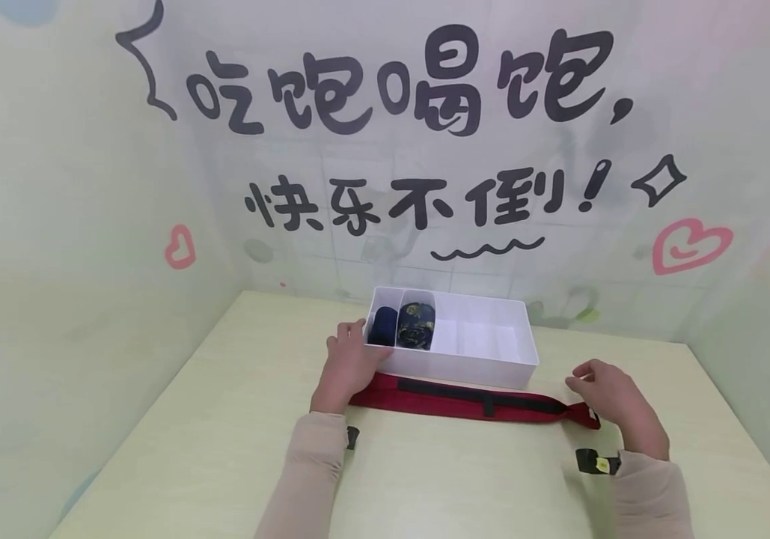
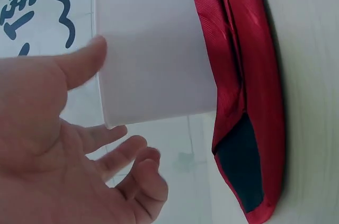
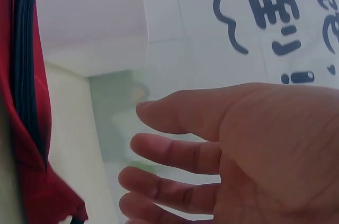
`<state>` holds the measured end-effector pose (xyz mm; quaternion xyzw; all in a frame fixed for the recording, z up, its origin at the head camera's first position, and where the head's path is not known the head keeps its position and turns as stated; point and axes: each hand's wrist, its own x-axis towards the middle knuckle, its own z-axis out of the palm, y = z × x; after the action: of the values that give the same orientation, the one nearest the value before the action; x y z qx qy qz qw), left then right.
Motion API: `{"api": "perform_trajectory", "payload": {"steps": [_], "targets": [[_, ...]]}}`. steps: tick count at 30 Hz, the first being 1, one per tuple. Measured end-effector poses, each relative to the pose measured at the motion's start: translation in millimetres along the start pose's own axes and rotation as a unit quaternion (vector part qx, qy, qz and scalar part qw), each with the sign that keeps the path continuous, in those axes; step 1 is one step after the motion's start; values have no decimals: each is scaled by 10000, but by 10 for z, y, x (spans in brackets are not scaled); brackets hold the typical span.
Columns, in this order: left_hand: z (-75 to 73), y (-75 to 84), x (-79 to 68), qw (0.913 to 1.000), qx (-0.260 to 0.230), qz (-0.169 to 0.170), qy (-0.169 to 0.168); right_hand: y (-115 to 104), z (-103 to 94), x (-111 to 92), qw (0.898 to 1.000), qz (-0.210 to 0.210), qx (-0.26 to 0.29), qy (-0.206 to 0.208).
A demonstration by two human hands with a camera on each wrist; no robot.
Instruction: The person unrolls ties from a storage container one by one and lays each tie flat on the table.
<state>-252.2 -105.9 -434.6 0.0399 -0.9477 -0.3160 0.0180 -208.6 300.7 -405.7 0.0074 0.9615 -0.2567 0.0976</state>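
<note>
My left hand (image 1: 349, 359) is at the left front corner of a white divided box (image 1: 459, 365). Its thumb lies along the front wall and its fingers, loosely bent, are by the left end. In the box stand a rolled dark blue tie (image 1: 385, 323) and a rolled dark patterned tie (image 1: 417, 323), in neighbouring compartments. A red necktie (image 1: 452, 406) lies lengthwise before the box, dark strip upward, its knotted end (image 3: 45, 192) to the right and dark-lined tip (image 2: 243, 163) to the left. Above that knotted end hovers my right hand (image 1: 610, 389), fingers relaxed, holding nothing.
The pale wooden table (image 1: 465, 479) extends around the box and necktie. Behind stands a white wall (image 1: 358, 262) with large dark lettering, and similar panels close in both sides. Dark straps show at both wrists.
</note>
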Motion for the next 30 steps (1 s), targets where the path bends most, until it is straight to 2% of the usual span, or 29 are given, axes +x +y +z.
{"api": "perform_trajectory", "payload": {"steps": [4, 11, 19, 25, 30], "targets": [[48, 2, 9, 9997, -107, 197, 15, -142, 21, 24, 9999, -136, -19, 79], [125, -4, 29, 9986, 206, 484, -18, -406, 41, 104, 9961, -651, -389, 454], [147, 14, 20, 9989, 256, 396, -50, -726, 84, 274, 9822, -1559, -764, 715], [163, -7, 6, 9989, 297, 234, -276, -909, 121, 421, 9720, -2048, -974, 625], [168, -11, 18, 9986, 296, 323, -307, -1008, 155, 555, 9657, -2241, -1196, 538]]}}
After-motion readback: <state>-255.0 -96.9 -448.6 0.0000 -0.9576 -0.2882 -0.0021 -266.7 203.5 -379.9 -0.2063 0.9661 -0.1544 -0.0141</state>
